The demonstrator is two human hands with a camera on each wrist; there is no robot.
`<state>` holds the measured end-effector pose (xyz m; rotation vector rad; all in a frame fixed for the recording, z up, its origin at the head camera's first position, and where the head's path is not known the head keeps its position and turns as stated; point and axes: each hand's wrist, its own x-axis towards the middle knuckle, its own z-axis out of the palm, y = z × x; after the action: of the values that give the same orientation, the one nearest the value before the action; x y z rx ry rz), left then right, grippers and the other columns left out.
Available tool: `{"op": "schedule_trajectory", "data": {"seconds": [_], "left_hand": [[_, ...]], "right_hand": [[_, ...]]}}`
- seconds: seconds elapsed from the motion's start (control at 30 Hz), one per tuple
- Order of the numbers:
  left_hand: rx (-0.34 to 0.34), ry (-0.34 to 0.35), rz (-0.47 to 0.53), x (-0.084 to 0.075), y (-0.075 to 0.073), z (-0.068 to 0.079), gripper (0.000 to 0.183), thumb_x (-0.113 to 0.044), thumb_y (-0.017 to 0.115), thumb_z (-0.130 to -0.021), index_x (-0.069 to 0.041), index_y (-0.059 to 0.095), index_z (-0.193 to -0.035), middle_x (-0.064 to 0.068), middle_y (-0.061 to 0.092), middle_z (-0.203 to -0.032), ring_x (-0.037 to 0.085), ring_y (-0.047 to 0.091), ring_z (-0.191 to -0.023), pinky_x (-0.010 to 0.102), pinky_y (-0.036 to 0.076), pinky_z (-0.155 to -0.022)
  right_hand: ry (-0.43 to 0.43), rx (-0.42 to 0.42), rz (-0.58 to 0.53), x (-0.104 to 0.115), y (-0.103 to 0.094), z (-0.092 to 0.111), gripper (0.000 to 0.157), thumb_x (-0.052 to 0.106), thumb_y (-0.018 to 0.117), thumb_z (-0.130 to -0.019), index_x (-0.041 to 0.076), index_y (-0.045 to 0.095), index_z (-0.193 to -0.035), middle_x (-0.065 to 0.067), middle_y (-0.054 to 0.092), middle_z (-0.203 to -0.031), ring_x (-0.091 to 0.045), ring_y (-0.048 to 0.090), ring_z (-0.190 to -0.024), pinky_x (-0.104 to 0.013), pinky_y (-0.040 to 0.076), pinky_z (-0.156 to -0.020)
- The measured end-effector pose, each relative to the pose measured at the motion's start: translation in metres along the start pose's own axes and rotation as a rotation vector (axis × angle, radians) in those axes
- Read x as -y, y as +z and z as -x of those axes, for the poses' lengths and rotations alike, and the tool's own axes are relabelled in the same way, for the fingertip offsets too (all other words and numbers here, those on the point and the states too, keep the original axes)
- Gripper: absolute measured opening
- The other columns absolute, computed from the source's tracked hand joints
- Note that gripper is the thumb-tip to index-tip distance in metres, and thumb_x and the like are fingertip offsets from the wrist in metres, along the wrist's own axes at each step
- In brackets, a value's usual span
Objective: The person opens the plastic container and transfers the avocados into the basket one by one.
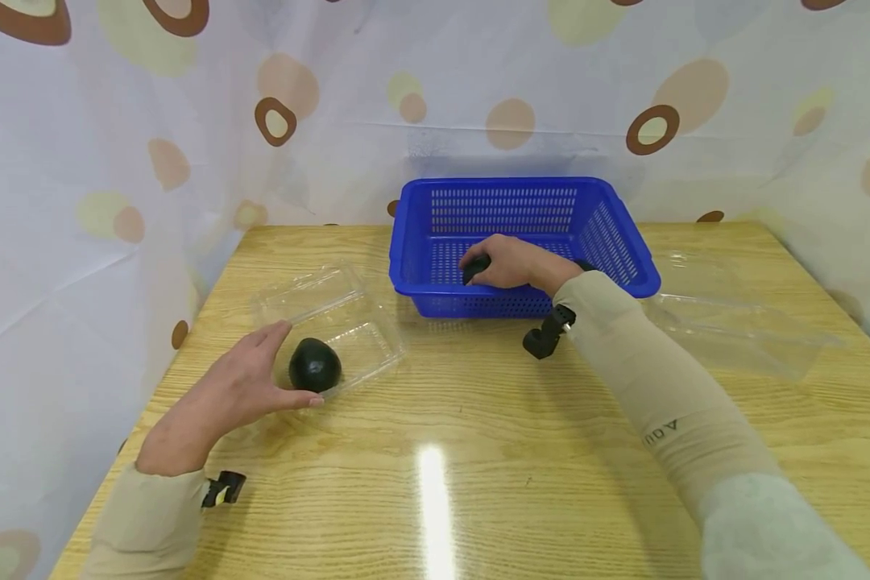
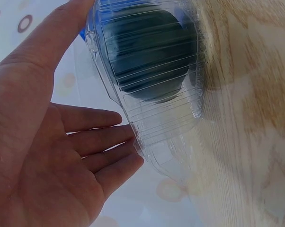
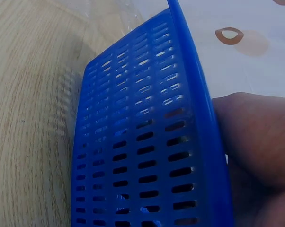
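A dark green avocado (image 1: pixel 315 365) sits in a clear plastic clamshell box (image 1: pixel 362 354), whose lid lies open toward the back left. Around that box's near left end, my left hand (image 1: pixel 242 383) spreads its thumb and fingers. In the left wrist view its fairly straight fingertips touch the ribbed plastic wall (image 2: pixel 152 125). My right hand (image 1: pixel 513 262) reaches over the front rim of the blue basket (image 1: pixel 442 290) and grips a second dark avocado (image 1: pixel 476 268). The basket wall (image 3: pixel 128 109) hides most of that grip in the right wrist view.
Another clear plastic box (image 1: pixel 739 334) stands open on the right of the wooden table (image 1: pixel 507 459), partly behind my right forearm. A small dark shape (image 1: pixel 584 264) shows in the basket beside my right wrist. A patterned curtain (image 1: pixel 362 105) hangs behind the table.
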<state>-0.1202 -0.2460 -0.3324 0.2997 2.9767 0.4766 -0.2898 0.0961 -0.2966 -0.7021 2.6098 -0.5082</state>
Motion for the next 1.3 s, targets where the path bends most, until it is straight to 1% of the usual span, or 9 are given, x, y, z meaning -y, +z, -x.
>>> {"op": "schedule_trajectory", "data": {"seconds": [0.1, 0.17, 0.33, 0.6, 0.7, 0.77, 0.93, 1.1, 1.3], "left_hand": [[0.001, -0.002, -0.005, 0.000, 0.000, 0.000, 0.118, -0.072, 0.062, -0.058, 0.000, 0.019, -0.141, 0.024, 0.025, -0.143, 0.042, 0.026, -0.129, 0.057, 0.030, -0.100], [0.004, -0.004, -0.006, 0.000, 0.000, 0.001, 0.118, -0.073, 0.062, -0.059, 0.000, 0.018, -0.141, 0.023, 0.025, -0.143, 0.042, 0.026, -0.129, 0.057, 0.030, -0.100], [-0.007, 0.004, -0.002, -0.001, -0.001, 0.001, 0.118, -0.074, 0.061, -0.058, 0.000, 0.019, -0.141, 0.023, 0.026, -0.143, 0.041, 0.027, -0.128, 0.056, 0.030, -0.100], [-0.003, 0.004, -0.009, -0.002, 0.000, 0.001, 0.118, -0.074, 0.061, -0.059, 0.000, 0.019, -0.141, 0.023, 0.025, -0.143, 0.042, 0.026, -0.129, 0.057, 0.030, -0.100], [0.000, 0.001, -0.009, -0.002, 0.000, 0.000, 0.118, -0.073, 0.061, -0.059, -0.001, 0.019, -0.141, 0.023, 0.025, -0.143, 0.041, 0.026, -0.129, 0.057, 0.030, -0.100], [-0.005, 0.003, -0.008, -0.001, 0.001, 0.000, 0.118, -0.073, 0.061, -0.059, 0.000, 0.019, -0.141, 0.023, 0.025, -0.143, 0.041, 0.027, -0.128, 0.057, 0.030, -0.100], [-0.019, 0.007, -0.016, 0.000, 0.002, 0.000, 0.118, -0.074, 0.060, -0.058, 0.000, 0.020, -0.141, 0.024, 0.026, -0.142, 0.042, 0.028, -0.128, 0.057, 0.031, -0.099], [-0.017, 0.002, -0.021, 0.001, 0.002, 0.000, 0.118, -0.074, 0.060, -0.059, 0.000, 0.019, -0.141, 0.024, 0.026, -0.143, 0.042, 0.028, -0.128, 0.057, 0.031, -0.099], [-0.017, -0.001, -0.008, 0.000, 0.003, 0.001, 0.116, -0.072, 0.062, -0.060, -0.001, 0.019, -0.142, 0.023, 0.025, -0.143, 0.041, 0.027, -0.128, 0.057, 0.031, -0.099]], "right_hand": [[0.022, 0.028, -0.012, -0.001, 0.000, -0.002, 0.036, 0.016, 0.055, -0.088, 0.015, 0.054, -0.124, -0.012, 0.048, -0.129, -0.025, 0.051, -0.105, -0.041, 0.044, -0.088], [0.029, 0.048, -0.023, -0.002, 0.000, -0.003, 0.035, 0.015, 0.053, -0.089, 0.014, 0.055, -0.123, -0.012, 0.050, -0.128, -0.026, 0.051, -0.108, -0.041, 0.043, -0.090], [0.004, 0.087, -0.032, -0.002, -0.001, -0.004, 0.032, 0.011, 0.050, -0.090, 0.011, 0.056, -0.122, -0.011, 0.058, -0.120, -0.026, 0.051, -0.114, -0.043, 0.042, -0.094], [0.003, 0.094, -0.058, -0.005, -0.002, -0.002, 0.031, 0.016, 0.048, -0.092, 0.012, 0.056, -0.121, -0.010, 0.054, -0.125, -0.027, 0.047, -0.118, -0.045, 0.039, -0.097], [0.008, 0.064, -0.047, -0.004, -0.004, 0.000, 0.031, 0.020, 0.049, -0.091, 0.014, 0.056, -0.121, -0.011, 0.049, -0.130, -0.028, 0.042, -0.123, -0.046, 0.037, -0.100], [0.007, 0.027, -0.032, -0.003, -0.005, 0.002, 0.031, 0.022, 0.051, -0.091, 0.015, 0.056, -0.121, -0.011, 0.047, -0.133, -0.029, 0.040, -0.124, -0.047, 0.035, -0.101], [-0.017, -0.086, -0.004, 0.004, -0.010, 0.003, 0.032, 0.026, 0.053, -0.089, 0.017, 0.055, -0.120, -0.007, 0.049, -0.131, -0.025, 0.045, -0.119, -0.044, 0.038, -0.098], [-0.090, -0.190, 0.005, 0.019, -0.011, 0.007, 0.034, 0.029, 0.053, -0.088, 0.017, 0.053, -0.120, -0.004, 0.050, -0.129, -0.022, 0.045, -0.120, -0.041, 0.038, -0.098], [-0.188, -0.268, -0.008, 0.046, -0.007, 0.016, 0.035, 0.032, 0.053, -0.088, 0.018, 0.052, -0.121, 0.000, 0.049, -0.129, -0.018, 0.040, -0.123, -0.037, 0.035, -0.103]]}}
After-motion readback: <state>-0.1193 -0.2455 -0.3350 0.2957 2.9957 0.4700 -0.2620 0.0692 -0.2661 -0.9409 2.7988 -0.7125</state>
